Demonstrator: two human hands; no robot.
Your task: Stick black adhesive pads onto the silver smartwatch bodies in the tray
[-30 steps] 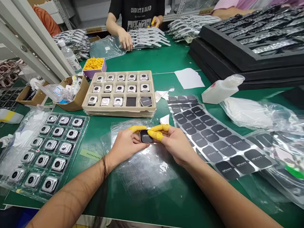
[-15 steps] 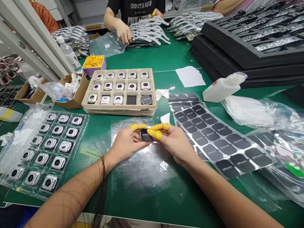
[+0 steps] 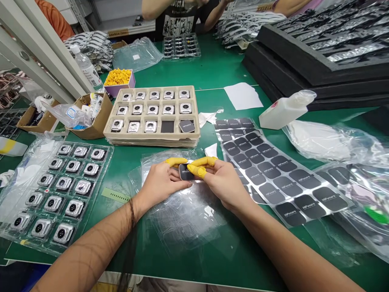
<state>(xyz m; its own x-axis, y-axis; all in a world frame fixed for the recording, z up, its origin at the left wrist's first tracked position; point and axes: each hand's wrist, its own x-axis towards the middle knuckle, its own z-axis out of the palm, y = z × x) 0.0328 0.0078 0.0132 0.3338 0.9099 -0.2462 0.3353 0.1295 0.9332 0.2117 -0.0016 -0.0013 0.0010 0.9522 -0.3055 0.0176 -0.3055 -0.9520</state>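
Between both hands is a small watch case (image 3: 185,172) with a black, lettered face turned up. My left hand (image 3: 161,180) grips its left side, a yellow finger cot on one finger. My right hand (image 3: 217,176), also with yellow finger cots, presses on its upper right. Below them lies a pile of clear plastic film (image 3: 188,219). Sheets of black lettered stickers (image 3: 282,182) lie to the right. Behind the hands, a beige tray (image 3: 152,140) holds several watch cases and one black-faced piece at its front right. A clear tray (image 3: 88,211) of watch cases is at left.
A white bottle (image 3: 281,111) lies tilted at right, before black foam trays (image 3: 291,85). Cardboard boxes (image 3: 99,121), a purple box (image 3: 131,81) of yellow finger cots and a clear bottle (image 3: 86,67) stand back left. Across the table is another person (image 3: 179,20).
The person opposite has lifted the bundle of white straps away, and a dark compartment tray now shows there. My hands have hardly moved and still hold the watch case.
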